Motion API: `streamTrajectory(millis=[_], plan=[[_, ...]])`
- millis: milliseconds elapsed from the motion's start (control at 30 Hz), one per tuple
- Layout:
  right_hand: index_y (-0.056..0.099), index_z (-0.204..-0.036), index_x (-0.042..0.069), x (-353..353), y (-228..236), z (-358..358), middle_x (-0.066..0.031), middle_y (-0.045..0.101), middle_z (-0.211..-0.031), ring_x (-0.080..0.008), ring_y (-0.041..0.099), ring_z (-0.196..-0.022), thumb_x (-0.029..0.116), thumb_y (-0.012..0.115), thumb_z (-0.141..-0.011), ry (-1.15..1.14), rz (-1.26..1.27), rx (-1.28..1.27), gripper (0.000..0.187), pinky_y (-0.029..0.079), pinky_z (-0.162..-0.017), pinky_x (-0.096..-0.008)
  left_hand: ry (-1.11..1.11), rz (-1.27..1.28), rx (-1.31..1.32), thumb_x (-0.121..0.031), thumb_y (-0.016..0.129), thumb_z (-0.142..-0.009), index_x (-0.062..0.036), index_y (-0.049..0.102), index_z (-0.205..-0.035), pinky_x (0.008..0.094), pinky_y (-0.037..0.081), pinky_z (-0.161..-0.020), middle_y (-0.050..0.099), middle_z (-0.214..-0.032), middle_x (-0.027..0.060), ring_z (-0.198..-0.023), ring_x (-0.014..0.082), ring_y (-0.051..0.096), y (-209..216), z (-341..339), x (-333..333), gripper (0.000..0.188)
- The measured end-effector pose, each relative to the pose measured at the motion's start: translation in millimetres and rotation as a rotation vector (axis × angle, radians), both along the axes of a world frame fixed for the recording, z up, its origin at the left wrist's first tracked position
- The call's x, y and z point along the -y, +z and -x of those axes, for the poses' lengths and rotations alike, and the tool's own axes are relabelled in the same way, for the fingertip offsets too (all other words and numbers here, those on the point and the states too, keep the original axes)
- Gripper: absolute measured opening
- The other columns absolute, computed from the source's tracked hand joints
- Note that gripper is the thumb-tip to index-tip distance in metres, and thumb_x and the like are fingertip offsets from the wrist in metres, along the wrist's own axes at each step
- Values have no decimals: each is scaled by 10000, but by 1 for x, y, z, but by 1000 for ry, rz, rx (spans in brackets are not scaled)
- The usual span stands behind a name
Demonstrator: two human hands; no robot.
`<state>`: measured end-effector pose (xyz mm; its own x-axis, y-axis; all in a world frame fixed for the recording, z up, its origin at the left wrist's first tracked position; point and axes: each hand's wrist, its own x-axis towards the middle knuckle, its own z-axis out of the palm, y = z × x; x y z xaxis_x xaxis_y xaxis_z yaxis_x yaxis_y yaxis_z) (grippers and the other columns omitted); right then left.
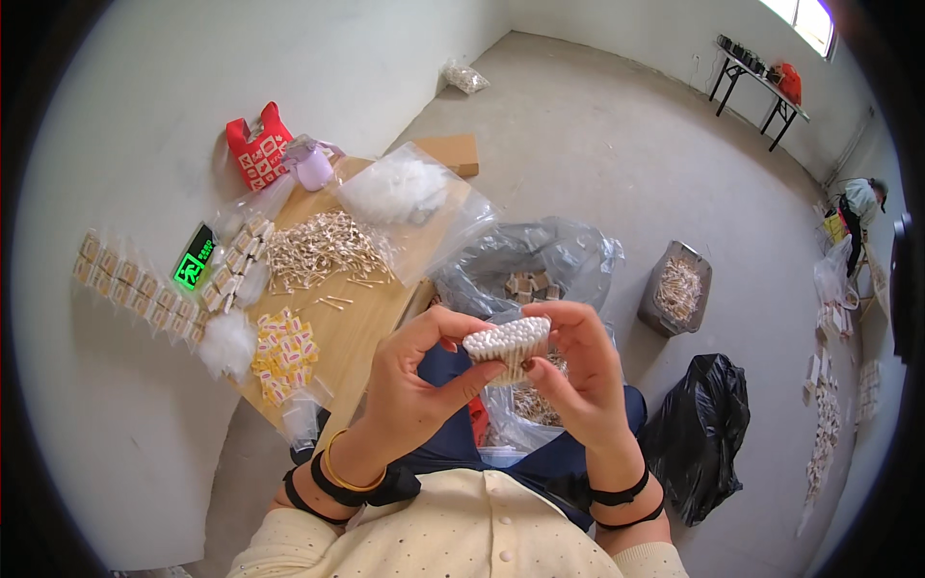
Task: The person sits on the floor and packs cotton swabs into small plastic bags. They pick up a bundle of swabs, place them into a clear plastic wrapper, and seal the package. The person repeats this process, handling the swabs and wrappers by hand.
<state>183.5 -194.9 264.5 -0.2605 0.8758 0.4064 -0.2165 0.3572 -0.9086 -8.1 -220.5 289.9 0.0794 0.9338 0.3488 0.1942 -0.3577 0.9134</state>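
While the left hand (412,374) and right hand (590,385), half curled, pinch a swab bundle (507,349), they partly hide a grey bag (586,258) between bench (355,323) and bin (661,320).

1. The left hand (414,374) is holding its thumb (464,386) and fingers (436,328) in a curved pinch.
2. The right hand (586,374) is mirroring that pinch, its thumb below its forefinger (570,316).
3. Both forearms (615,462) are slanting inward.

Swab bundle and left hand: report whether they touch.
Touching. In the head view, the left hand has its thumb laid against the near side of the swab bundle, with no gap between them.
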Motion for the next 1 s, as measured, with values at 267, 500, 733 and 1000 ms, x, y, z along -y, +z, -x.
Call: streamTrajectory(millis=[267, 500, 733, 1000], plan=[[646, -1052, 29, -4, 22, -5, -72, 664, -1005, -186, 631, -897, -79, 654, -731, -49, -152, 150, 339, 487, -819, -290, -5, -100, -78, -1, 777, -769, -52, 700, -1017, 295, 484, -793, 707, -958, 64, -884, 181, 652, 9, -3, 2, 264], [635, -998, 49, -3, 24, -2, -66, 664, -956, -218, 623, -827, -66, 711, -685, -64, -229, 195, 342, 494, -754, -314, 34, -193, -181, -13, 774, -731, -78, 699, -980, 309, 469, -776, 709, -956, 58, -866, 210, 650, 9, 0, 4, 268], [626, -981, 55, -2, 27, 2, -66, 669, -936, -232, 615, -807, -61, 731, -675, -88, -265, 203, 343, 490, -733, -327, 68, -151, -116, -14, 776, -746, -80, 711, -982, 303, 471, -771, 710, -952, 54, -857, 198, 643, 8, -2, 6, 253], [630, -979, 55, -1, 30, -1, -70, 670, -933, -238, 617, -812, -45, 752, -684, -48, -258, 235, 334, 491, -735, -330, 4, -127, -103, -16, 786, -781, -65, 721, -1018, 299, 486, -768, 710, -952, 66, -845, 191, 651, 6, 7, 8, 250]])
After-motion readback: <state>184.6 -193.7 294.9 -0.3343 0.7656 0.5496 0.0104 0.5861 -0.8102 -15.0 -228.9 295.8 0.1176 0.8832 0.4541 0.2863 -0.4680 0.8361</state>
